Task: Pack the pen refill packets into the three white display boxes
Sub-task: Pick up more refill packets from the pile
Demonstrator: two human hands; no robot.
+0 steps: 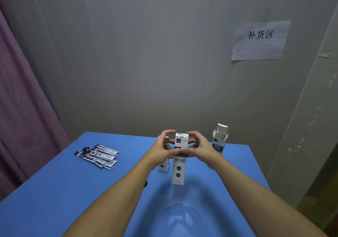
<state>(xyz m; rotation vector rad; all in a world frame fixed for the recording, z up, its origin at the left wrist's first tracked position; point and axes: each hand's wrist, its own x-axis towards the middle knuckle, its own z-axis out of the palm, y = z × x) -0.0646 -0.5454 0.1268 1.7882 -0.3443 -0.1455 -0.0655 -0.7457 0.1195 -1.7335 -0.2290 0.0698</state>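
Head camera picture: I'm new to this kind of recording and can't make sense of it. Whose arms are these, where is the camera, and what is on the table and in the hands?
There is no machine here. A person wears a camera on the head, looking forward and down, so the two bare arms are their own. The left hand and right hand together grip a tall white box by its upper part. A second box stands behind the left hand, and an open box stands further right. A pile of refill packets lies on the blue table. A paper sign hangs on the wall.
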